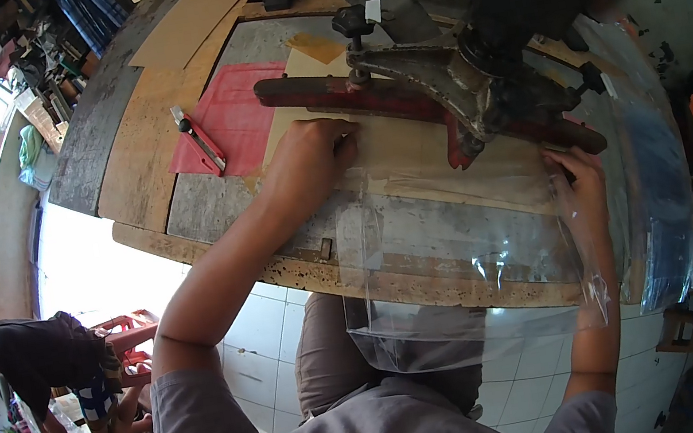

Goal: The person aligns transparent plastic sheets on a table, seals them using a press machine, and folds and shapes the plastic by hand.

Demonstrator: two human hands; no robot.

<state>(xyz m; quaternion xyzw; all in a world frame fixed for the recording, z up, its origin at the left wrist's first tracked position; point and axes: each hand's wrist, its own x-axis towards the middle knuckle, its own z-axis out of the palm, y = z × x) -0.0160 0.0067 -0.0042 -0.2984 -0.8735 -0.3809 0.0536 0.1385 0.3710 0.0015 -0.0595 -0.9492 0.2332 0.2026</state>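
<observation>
A clear plastic sheet (462, 266) lies across the front of the work table and droops over its edge toward my lap. My left hand (315, 157) is closed at the sheet's upper left corner, just below the machine's long red-edged bar (328, 95); its fingertips are partly hidden. My right hand (579, 182) has its fingers bent around the sheet's right edge, near the bar's right end. Tan paper (426, 146) shows beneath the plastic and the bar. A dark metal press arm (468, 73) with knobs carries the bar.
A cutter knife (199, 142) rests on a red sheet (237, 112) left of my left hand. Cardboard (195, 15) lies at the back left. More clear plastic (663, 205) hangs at the table's right side. Another person (54, 359) bends over at the lower left.
</observation>
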